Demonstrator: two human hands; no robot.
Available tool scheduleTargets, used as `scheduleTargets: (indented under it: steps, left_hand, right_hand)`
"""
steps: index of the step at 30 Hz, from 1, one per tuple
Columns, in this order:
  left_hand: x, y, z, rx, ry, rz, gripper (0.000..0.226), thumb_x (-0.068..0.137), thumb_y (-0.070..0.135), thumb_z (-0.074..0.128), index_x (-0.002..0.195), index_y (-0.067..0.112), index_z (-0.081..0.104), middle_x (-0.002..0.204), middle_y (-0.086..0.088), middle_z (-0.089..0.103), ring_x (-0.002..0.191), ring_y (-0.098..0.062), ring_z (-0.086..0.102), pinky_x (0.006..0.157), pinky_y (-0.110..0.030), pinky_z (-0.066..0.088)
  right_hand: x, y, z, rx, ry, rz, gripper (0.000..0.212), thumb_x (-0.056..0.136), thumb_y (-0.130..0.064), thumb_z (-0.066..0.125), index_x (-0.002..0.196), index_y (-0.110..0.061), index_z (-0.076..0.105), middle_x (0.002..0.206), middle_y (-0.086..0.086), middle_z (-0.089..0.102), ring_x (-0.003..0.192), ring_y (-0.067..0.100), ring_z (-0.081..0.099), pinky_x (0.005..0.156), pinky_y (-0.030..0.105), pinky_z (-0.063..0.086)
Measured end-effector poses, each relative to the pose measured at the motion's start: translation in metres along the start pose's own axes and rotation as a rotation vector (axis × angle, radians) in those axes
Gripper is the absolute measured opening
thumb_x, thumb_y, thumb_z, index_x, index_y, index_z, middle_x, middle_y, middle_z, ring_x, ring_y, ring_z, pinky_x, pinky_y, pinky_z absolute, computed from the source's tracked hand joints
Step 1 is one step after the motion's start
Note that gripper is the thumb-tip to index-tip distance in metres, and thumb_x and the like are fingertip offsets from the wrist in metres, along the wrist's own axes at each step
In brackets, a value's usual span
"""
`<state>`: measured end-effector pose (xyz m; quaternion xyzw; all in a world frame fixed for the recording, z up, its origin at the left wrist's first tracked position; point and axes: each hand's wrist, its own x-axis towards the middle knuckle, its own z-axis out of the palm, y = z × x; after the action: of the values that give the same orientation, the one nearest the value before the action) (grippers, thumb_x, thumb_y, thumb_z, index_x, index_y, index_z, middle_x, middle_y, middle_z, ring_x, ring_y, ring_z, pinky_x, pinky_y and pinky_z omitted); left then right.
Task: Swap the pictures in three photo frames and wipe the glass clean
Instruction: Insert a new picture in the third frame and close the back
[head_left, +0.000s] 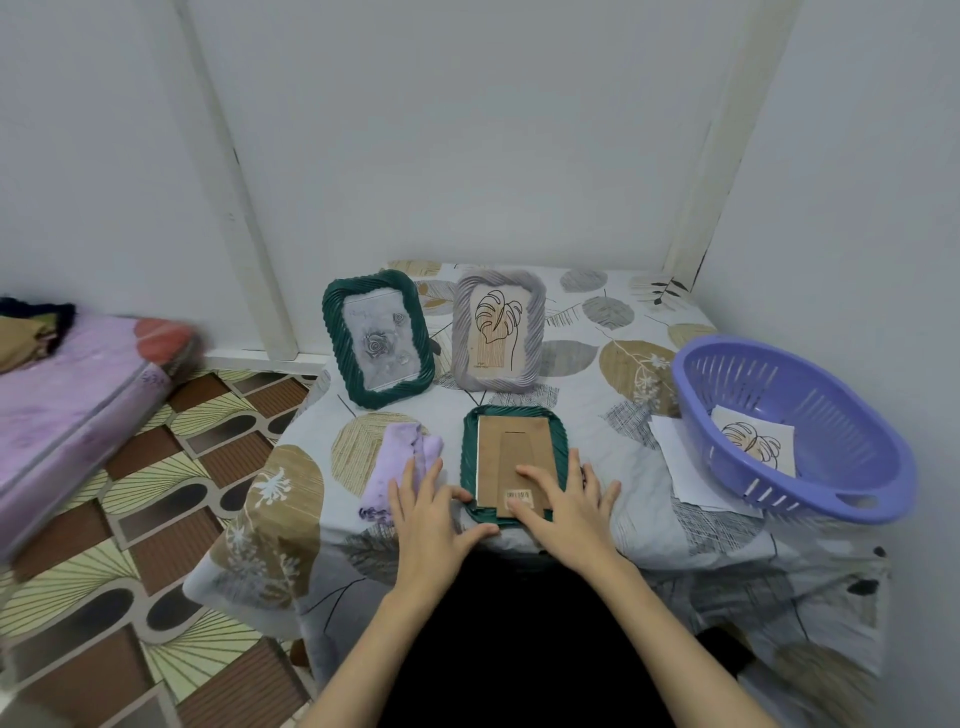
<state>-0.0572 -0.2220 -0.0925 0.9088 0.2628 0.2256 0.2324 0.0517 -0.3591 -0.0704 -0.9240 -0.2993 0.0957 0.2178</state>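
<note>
Risk: backing board (511, 457) popping crooked under flat-spread right hand (566, 501); open left hand (431, 512) steadying frame (470, 447) edge, cloth (400, 467) just beyond.

We see a matt brown cardboard backing (511, 460) in the face-down green frame (470, 452), whose ridged plastic looks glossy. The lilac cloth (397, 462) looks soft, the slotted purple basket (810, 415) smooth plastic, and the bench (623, 374) wears leaf-printed fabric.

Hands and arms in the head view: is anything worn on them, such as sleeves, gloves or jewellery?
Nothing shows. The left hand and right hand are bare, with no gloves, and no rings or watch visible. Both forearms are bare to the frame's bottom edge; no sleeve shows.
</note>
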Motion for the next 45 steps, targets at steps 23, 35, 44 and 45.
scheduleTargets:
  steps: [23, 35, 44, 45]
  left_hand:
    - [0.010, -0.011, -0.006, 0.226, -0.024, 0.290, 0.048, 0.071, 0.074, 0.035, 0.079, 0.031, 0.054, 0.132, 0.004, 0.056, 0.135, -0.023, 0.024, 0.111, -0.040, -0.003]
    - [0.072, 0.025, -0.010, 0.034, -0.222, 0.071, 0.048, 0.094, 0.049, 0.036, 0.137, 0.028, 0.037, 0.153, 0.003, 0.027, 0.145, -0.020, 0.010, 0.117, -0.040, 0.006]
    - [0.074, 0.024, 0.021, 0.276, -0.250, 0.044, 0.069, 0.081, 0.063, 0.005, 0.136, 0.036, 0.036, 0.152, -0.002, 0.026, 0.142, -0.026, 0.015, 0.115, -0.041, 0.006]
    - [0.074, 0.023, 0.022, 0.282, -0.234, 0.051, 0.080, 0.072, 0.064, -0.003, 0.135, 0.036, 0.038, 0.152, -0.002, 0.027, 0.142, -0.026, 0.016, 0.115, -0.041, 0.007]
  right_hand:
    - [0.001, 0.000, -0.001, 0.003, -0.009, -0.004, 0.046, 0.085, -0.064, 0.041, 0.128, -0.053, 0.034, 0.156, 0.010, -0.008, 0.142, 0.033, -0.006, 0.110, 0.057, -0.013]
    - [-0.001, -0.001, -0.002, 0.001, -0.034, -0.003, 0.049, 0.083, -0.067, 0.038, 0.130, -0.053, 0.033, 0.156, 0.010, -0.012, 0.142, 0.033, -0.008, 0.110, 0.057, -0.013]
    - [0.010, 0.003, -0.016, 0.120, -0.003, 0.043, 0.050, 0.079, -0.062, 0.044, 0.127, -0.049, 0.038, 0.152, 0.005, 0.023, 0.141, 0.026, 0.013, 0.111, 0.054, -0.008]
    - [0.017, 0.005, -0.020, 0.159, 0.065, 0.064, 0.048, 0.080, -0.058, 0.046, 0.126, -0.045, 0.041, 0.142, 0.003, 0.039, 0.136, 0.024, 0.025, 0.111, 0.053, -0.005]
